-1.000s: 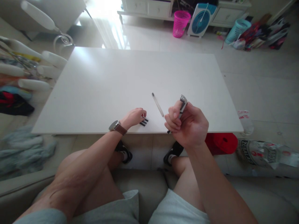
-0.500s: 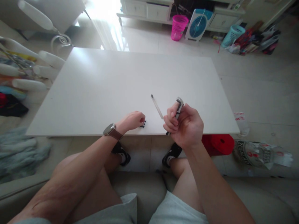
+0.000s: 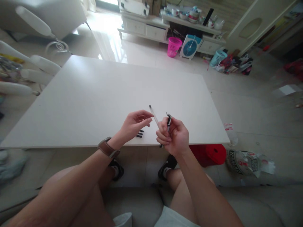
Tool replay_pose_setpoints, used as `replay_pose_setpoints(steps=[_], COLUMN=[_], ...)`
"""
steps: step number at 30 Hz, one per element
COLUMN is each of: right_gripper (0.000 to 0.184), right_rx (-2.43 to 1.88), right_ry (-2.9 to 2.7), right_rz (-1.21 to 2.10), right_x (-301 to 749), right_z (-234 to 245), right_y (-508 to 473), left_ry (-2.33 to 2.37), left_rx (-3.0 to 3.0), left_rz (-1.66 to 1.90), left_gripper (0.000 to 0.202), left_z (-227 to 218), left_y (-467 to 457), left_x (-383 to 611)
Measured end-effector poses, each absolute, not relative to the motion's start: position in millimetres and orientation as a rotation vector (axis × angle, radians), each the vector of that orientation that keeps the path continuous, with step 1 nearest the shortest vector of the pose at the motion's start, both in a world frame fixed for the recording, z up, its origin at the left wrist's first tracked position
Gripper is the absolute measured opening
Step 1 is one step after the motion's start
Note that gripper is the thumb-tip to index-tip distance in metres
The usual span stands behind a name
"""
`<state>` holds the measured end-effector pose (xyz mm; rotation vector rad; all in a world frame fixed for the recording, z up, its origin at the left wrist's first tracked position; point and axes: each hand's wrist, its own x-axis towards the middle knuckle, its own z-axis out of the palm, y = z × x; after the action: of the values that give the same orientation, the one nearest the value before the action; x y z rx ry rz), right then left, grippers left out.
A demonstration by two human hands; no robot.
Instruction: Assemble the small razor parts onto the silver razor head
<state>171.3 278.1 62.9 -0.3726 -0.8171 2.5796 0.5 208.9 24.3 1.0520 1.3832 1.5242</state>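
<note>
My right hand (image 3: 174, 137) is closed around a slim black-and-silver pen part (image 3: 168, 119), held upright just above the near edge of the white table (image 3: 94, 94). My left hand (image 3: 134, 123), with a brown-strapped watch on its wrist, hovers over the table. Its fingertips are pinched together and point toward the right hand; what they hold is too small to make out. Under the left hand, a few short black pieces (image 3: 140, 134) lie on the table. A clear thin tube (image 3: 153, 114) lies on the table between the two hands.
White chairs (image 3: 35, 63) stand at the table's left side. On the floor at the right are a red object (image 3: 209, 154) under the table edge and a printed plastic bag (image 3: 246, 162). Beyond are a pink basket (image 3: 174, 46), a fan (image 3: 189, 47) and white cabinets.
My left hand has lifted off the black pieces on the table and moved right toward my right hand. The right hand came lower and closer. The camera tilted up.
</note>
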Motion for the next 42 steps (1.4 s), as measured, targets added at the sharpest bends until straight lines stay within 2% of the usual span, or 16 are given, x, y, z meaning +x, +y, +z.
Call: replay_pose_setpoints(steps=[3,6,22,34,38,42], right_gripper=[0.042,0.046,0.049,0.055,0.052,0.050], right_rx=[-0.319,-0.320,-0.370,-0.433,-0.404,-0.332], right_ry=[-0.818,-0.856,-1.138,-1.433,-1.565,-1.614], right_rz=[2.691,2.714,2.589,2.270,2.183,2.078], right_x=[167.4,161.4,140.9,146.5,151.4,155.9], right_z=[60.9,58.8,53.5,50.7,51.9,54.8], right_y=[275.4,270.0,256.8,253.2,255.9,258.7], left_ry=[1.286,1.181,0.874,0.824,0.737,0.833], left_rx=[1.014,1.029,0.802,0.845,0.886,0.785], left_rz=[1.672,1.625,1.591,1.496,1.512,1.571], left_gripper=[0.027,0.026,0.025,0.029,0.042,0.037], left_z=[31.6,38.6,45.5,45.8,53.4,56.3], left_y=[206.1,202.5,190.9,185.5,186.8,190.1], left_x=[4.8,8.4,10.8,10.7,-1.8,-18.4])
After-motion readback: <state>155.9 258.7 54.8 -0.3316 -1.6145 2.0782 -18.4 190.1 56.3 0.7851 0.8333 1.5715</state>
